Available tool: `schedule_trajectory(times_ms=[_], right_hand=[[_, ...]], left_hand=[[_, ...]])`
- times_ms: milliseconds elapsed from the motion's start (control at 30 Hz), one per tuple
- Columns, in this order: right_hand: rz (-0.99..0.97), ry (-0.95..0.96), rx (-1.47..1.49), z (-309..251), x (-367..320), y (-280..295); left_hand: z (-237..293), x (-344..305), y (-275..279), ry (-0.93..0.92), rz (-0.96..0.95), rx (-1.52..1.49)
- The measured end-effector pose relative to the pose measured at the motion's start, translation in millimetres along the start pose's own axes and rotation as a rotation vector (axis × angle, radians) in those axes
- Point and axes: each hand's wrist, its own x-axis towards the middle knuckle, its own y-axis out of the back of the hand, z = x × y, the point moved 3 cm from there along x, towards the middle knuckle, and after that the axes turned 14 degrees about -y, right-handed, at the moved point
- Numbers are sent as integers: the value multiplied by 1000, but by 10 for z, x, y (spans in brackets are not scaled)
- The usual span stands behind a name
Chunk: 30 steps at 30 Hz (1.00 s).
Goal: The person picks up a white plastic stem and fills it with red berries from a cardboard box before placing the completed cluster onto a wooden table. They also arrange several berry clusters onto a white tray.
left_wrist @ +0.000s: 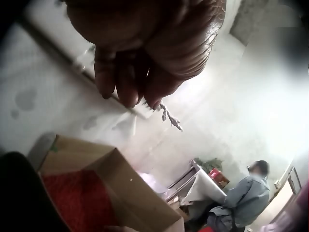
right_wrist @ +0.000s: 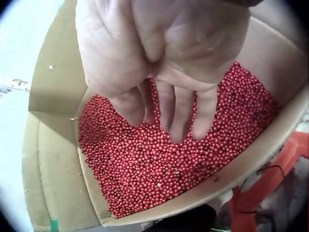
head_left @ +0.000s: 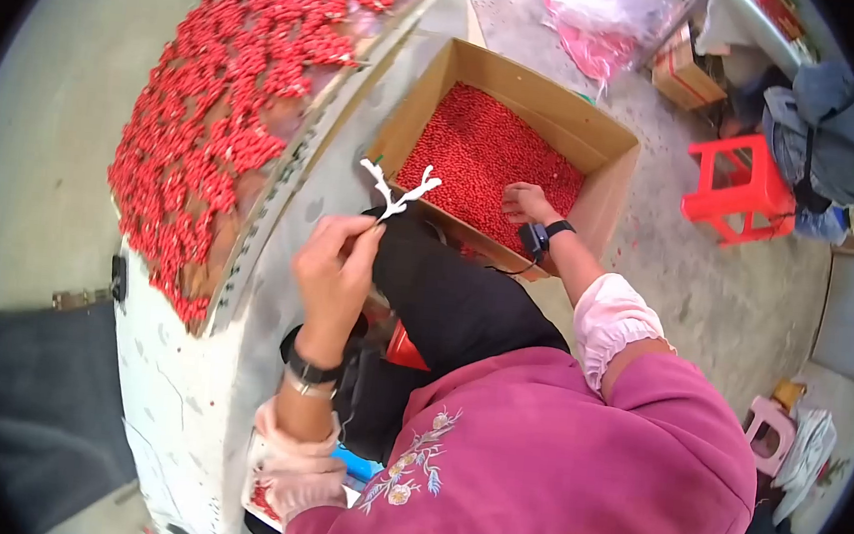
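Between thumb and fingertips, my left hand (head_left: pixel 335 265) pinches a small white branched stem (head_left: pixel 400 193) by its lower end. The stem's forked tips point up, overlapping the near side of a cardboard box (head_left: pixel 597 215) in the head view. From the left wrist camera, the stem (left_wrist: pixel 171 120) pokes out past the dark fingertips. My right hand (head_left: pixel 529 204) is inside the box, close over a heap of small round red beads (head_left: pixel 477 145). Its fingers (right_wrist: pixel 181 116) hang loosely down toward the beads (right_wrist: pixel 145 169), and nothing shows gripped in them.
Left of the box, many red beaded sprigs (head_left: pixel 224 100) cover a board on a white table (head_left: pixel 162 387). A red stool (head_left: pixel 739 191) stands right of the box, near a seated person (left_wrist: pixel 247 195). Pink plastic bags (head_left: pixel 606 25) lie behind the box.
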Motion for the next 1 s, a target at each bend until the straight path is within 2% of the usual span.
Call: schedule_trajectory(times_ms=[133, 167, 233, 267, 300, 367, 400, 500, 533, 633, 667, 733, 767, 800, 867, 967, 1000], right_hand=[[51, -90, 71, 329, 261, 157], [136, -96, 41, 381, 318, 221], [305, -113, -26, 504, 427, 340], [321, -132, -17, 641, 604, 432], [409, -74, -173, 822, 892, 588], [575, 37, -496, 1109, 1262, 847], [588, 15, -492, 1122, 1194, 858], [933, -228, -326, 927, 785, 717], [940, -244, -327, 922, 797, 655], [1252, -340, -367, 962, 875, 613], [1256, -349, -376, 970, 911, 604], [964, -394, -393, 1031, 1041, 542], [818, -414, -397, 1054, 1091, 500], [823, -422, -406, 1085, 1202, 493], [600, -421, -6, 1324, 1756, 469], [240, -388, 585, 1591, 2373, 353], [246, -390, 583, 1542, 1726, 430]], left_hand=[[-727, 15, -903, 242, 31, -241], [-901, 12, -1087, 334, 63, -331], [-1236, -16, -1441, 349, 17, -325], [-1388, -44, -1611, 357, -10, -306], [-1499, -59, -1751, 364, -38, -289], [-1696, -63, -1942, 362, -75, -288], [-1795, -64, -2004, 349, -93, -269], [-2043, -72, -2122, 348, -122, -267], [-2123, -86, -2135, 356, -115, -271], [-2241, -92, -2203, 426, -85, -321], [-2261, -102, -2228, 479, -61, -358], [-2307, -110, -2265, 547, -39, -398], [-2322, -97, -2290, 514, -40, -375], [-2336, -76, -2320, 479, -38, -354], [-2344, -37, -2359, 453, -35, -339], [-2306, 18, -2368, 359, -138, -191], [-2304, 18, -2385, 364, -138, -196]])
